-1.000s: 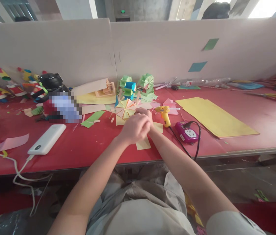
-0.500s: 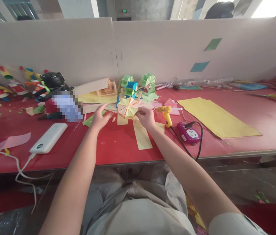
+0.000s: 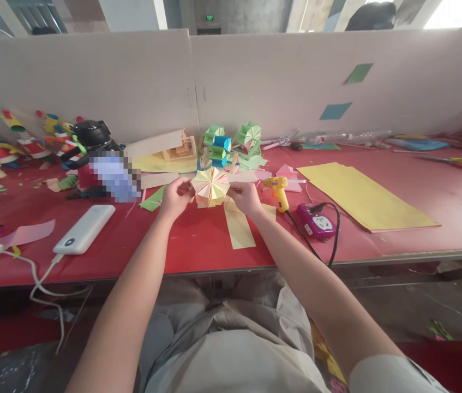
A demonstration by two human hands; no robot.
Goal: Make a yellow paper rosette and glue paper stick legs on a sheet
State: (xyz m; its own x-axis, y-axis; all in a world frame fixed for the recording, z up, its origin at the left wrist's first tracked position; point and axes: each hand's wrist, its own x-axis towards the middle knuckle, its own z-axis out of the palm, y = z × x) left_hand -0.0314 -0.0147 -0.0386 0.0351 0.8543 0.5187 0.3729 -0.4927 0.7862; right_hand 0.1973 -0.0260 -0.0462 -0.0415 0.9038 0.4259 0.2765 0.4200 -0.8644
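While the left hand (image 3: 174, 201) pinches one edge of a pleated paper wheel (image 3: 211, 186), the right hand (image 3: 246, 197) has the opposite edge pinched too, so the wheel's basically sitting between both sets of fingertips. Yellow glue gun (image 3: 279, 188)'s just beside the right-hand fingers, btw.

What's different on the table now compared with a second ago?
The left hand, which was crossed over the right hand, has moved left and now holds the left edge of the folded paper wheel. The right hand is still at its right edge. The yellow glue gun and purple socket block stayed put.
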